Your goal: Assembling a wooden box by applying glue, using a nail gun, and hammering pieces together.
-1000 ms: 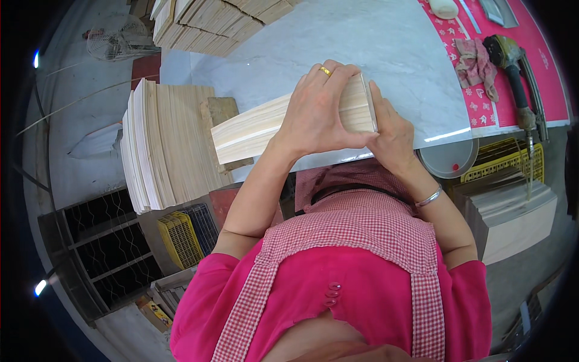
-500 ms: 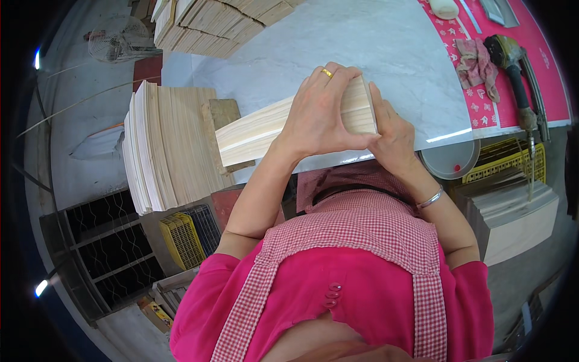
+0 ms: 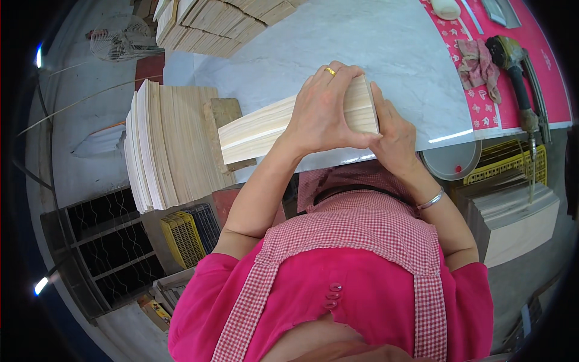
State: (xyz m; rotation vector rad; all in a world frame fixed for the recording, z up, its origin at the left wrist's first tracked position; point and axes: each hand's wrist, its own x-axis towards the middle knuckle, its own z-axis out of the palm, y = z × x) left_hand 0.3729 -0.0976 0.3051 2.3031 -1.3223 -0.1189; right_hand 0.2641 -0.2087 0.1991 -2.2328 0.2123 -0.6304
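Observation:
A bundle of long, pale wooden boards [image 3: 256, 137] lies flat over the worktable's near part. My left hand [image 3: 319, 108], with a gold ring, is closed over the bundle toward its right end, thumb along the near side and fingers across the top. My right hand [image 3: 395, 133], with a silver bangle at the wrist, holds the bundle's right end face; some of its fingers are hidden behind the boards. The left end of the bundle rests by a worn wooden block [image 3: 223, 114].
A large stack of boards [image 3: 175, 139] stands left; more board stacks [image 3: 217, 24] lie at the back. On the table's pink cover [image 3: 546, 66] are an air nail gun [image 3: 512, 66] and a rag [image 3: 477, 63]. Below right are a round bucket [image 3: 449, 160], a yellow crate [image 3: 506, 160] and boards [image 3: 512, 223].
Almost nothing differs. The whole view has shifted slightly, and both hands keep the same hold on the boards.

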